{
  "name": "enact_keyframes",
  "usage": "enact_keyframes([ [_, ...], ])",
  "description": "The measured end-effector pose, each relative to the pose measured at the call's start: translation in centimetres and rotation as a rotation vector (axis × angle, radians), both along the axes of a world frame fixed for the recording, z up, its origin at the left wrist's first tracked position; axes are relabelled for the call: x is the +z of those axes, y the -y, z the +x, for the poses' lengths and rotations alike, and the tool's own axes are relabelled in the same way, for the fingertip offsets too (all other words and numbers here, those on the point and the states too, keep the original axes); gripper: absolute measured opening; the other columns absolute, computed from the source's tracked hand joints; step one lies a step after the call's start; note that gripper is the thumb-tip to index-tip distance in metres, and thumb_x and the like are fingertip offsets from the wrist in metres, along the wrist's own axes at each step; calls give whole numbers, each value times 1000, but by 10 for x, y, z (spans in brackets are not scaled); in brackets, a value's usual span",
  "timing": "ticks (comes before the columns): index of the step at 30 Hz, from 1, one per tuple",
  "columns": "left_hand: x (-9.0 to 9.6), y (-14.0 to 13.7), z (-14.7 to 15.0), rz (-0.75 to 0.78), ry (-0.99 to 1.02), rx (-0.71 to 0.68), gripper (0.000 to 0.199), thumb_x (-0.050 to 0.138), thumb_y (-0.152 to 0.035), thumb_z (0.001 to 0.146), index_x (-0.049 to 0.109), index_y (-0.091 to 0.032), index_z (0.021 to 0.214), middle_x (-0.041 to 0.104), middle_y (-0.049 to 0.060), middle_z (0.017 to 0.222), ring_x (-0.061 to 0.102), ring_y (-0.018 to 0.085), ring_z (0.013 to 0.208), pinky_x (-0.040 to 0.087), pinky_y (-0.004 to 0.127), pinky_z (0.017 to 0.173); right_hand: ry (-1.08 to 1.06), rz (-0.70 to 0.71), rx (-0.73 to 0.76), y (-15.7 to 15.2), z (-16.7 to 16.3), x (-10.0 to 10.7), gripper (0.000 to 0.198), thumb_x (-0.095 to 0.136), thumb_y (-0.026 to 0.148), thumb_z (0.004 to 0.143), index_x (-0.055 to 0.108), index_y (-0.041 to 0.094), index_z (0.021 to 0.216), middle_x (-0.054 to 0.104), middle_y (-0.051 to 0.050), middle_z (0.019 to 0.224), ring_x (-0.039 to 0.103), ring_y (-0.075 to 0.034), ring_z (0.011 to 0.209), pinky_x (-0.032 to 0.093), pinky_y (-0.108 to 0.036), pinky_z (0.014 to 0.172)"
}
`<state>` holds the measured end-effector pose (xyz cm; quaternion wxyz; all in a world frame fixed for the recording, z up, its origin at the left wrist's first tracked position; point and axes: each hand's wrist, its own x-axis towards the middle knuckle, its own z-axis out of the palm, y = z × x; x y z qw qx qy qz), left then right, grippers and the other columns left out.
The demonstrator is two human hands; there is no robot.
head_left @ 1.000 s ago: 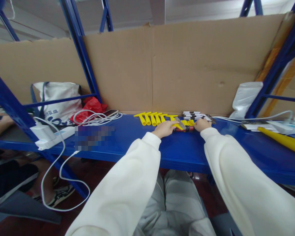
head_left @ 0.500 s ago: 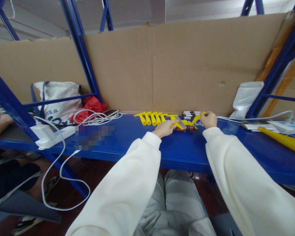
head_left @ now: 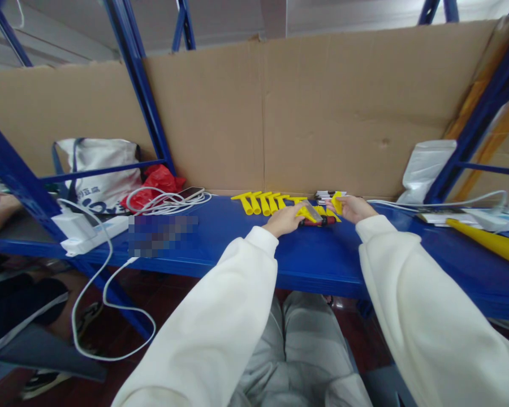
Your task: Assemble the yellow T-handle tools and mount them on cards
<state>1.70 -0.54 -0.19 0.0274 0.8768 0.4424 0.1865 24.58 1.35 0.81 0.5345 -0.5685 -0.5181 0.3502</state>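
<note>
My left hand [head_left: 283, 220] is closed around a yellow T-shaped plastic tool [head_left: 307, 213] with a flat greyish plate, possibly a scraper. My right hand [head_left: 351, 208] pinches a small yellow plastic piece [head_left: 336, 202] between thumb and fingers, just right of that tool and apart from it. Under the tool lies a red-and-black handled object [head_left: 323, 221], partly covered. More small yellow pieces [head_left: 328, 212] lie between my hands. Left of them, several yellow T-shaped handles [head_left: 254, 203] stand side by side in a row on the blue shelf.
Black-and-white strips [head_left: 324, 195] lie behind the work spot, against a cardboard wall [head_left: 331, 113]. At left are coiled white cables [head_left: 169, 203], a red bag [head_left: 163, 180], a cloth bag [head_left: 104, 169] and a power strip [head_left: 95, 237]. A long yellow object [head_left: 487, 243] lies right. Another person's hand [head_left: 2, 209] shows far left.
My right hand has moved left and turned more palm-up, bringing its yellow piece closer to the tool in my left hand. My left hand stays nearly in place.
</note>
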Motion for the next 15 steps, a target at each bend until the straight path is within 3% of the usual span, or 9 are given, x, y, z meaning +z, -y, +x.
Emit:
enact_keyframes([
  [4,1,1,1,-7,-6,12,54,48,-30,103,42,-28,156,67,11,140,62,28,131,49,41,107,-116,-62,89,10,-9,7,16,53,26,95,64,17,103,73,-12,90,73,-24,82,63,-39,72],
  [9,1,1,1,-11,1,21,55,49,-31,102,40,-27,157,68,11,138,63,29,129,50,41,106,-177,-58,13,20,-16,14,13,54,21,95,66,18,93,74,-9,87,72,-20,90,61,-31,74],
  [12,0,0,1,-7,7,19,56,49,-32,102,38,-26,157,68,11,139,63,28,130,50,40,106,-171,-27,-2,21,-22,14,9,69,26,88,70,17,87,76,-9,86,72,-20,91,58,-28,72],
  [15,0,-1,2,-13,10,20,58,50,-32,102,37,-25,157,68,12,138,64,29,129,50,40,105,-131,-7,32,21,-28,11,20,83,32,76,73,15,79,76,-9,85,71,-20,90,56,-26,70],
])
